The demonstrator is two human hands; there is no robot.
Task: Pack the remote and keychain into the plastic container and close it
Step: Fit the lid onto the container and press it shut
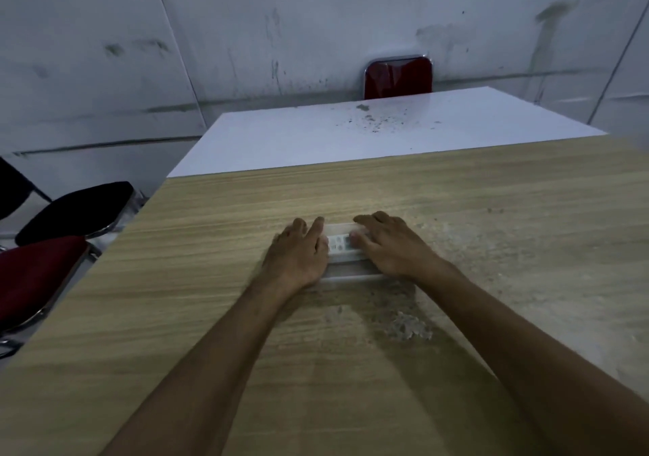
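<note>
Two hands, left hand (pixel 298 252) and right hand (pixel 389 245), are pressing flat, fingers spread, on one plastic container (pixel 346 255) holding one remote (pixel 339 243), frame centre

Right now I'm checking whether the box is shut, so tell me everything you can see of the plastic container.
The plastic container is a small, flat, translucent whitish box lying on the wooden table. Through its clear top shows a white remote with rows of small buttons. The left hand and right hand lie flat on its two ends, fingers spread over the lid, pressing rather than gripping. Its near edge shows as a pale band between the wrists. Whether the lid is fully latched cannot be told, and no keychain shows.
</note>
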